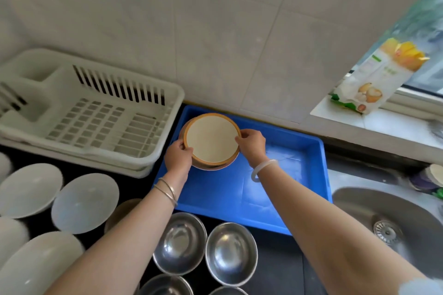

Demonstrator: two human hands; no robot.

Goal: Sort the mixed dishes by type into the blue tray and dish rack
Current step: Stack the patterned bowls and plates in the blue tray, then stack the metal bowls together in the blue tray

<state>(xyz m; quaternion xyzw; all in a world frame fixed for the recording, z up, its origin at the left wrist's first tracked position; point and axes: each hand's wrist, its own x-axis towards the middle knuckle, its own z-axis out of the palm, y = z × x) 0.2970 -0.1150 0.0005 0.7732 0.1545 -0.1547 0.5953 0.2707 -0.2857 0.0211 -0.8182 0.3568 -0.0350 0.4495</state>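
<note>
Both hands pinch the brown-rimmed bowl (212, 141) over the blue tray's (275, 199) far-left corner: left hand (178, 157) and right hand (251, 143) on opposite rims. Looks rigid, likely breakable; rim grip suits.

At the middle of the frame, the left hand (178, 154) and the right hand (252, 142) are gripping opposite edges of a cream bowl (212, 140) with a brown rim, holding it over the far left corner of the blue tray (239, 199). The white dish rack (91, 112) is sitting at upper left. White bowls (85, 202) are lying at lower left, steel bowls (231, 252) at bottom centre, and the sink (393, 227) at lower right.
</note>
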